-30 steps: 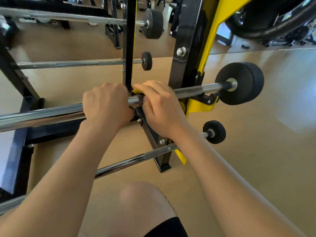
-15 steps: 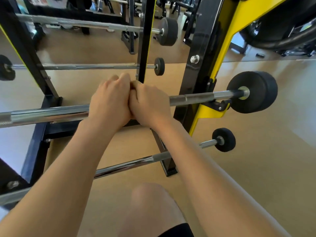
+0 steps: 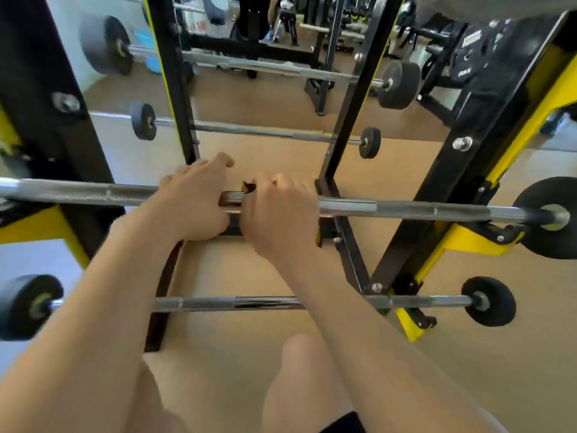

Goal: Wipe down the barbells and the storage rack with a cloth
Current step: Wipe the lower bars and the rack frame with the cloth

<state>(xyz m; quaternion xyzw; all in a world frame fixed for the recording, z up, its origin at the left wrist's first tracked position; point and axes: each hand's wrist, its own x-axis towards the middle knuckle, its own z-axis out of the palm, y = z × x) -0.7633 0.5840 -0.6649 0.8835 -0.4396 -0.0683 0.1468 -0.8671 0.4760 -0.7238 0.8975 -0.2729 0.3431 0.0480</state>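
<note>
Across the black and yellow rack [image 3: 449,182], level from its left edge to its right edge, a chrome barbell [image 3: 406,209] with a black weight at the right end. On the middle of that bar, side by side and nearly touching, both hands. Left hand [image 3: 190,203] laid palm-down on the bar, fingers [image 3: 218,162] stretched loosely forward past it rather than wrapped round, relaxed and holding nothing. Right hand [image 3: 281,214] just beside it, curled tight over the bar and clutching a cloth [image 3: 249,186]; of the cloth only a small yellow and dark scrap peeping out at the knuckles, between the two hands, against the bar. Blurred at the fingertips, so no telling how far the cloth wraps the metal. Lower on the rack, near its bottom edge, a thinner barbell [image 3: 265,303] with small black weights at both ends, partly hidden behind the forearms. Further back, between the uprights, a third barbell [image 3: 265,132] and, above it, a fourth barbell [image 3: 249,64]. At the bottom of the view, a bare knee [image 3: 303,370] over the tan floor [image 3: 468,370]
</note>
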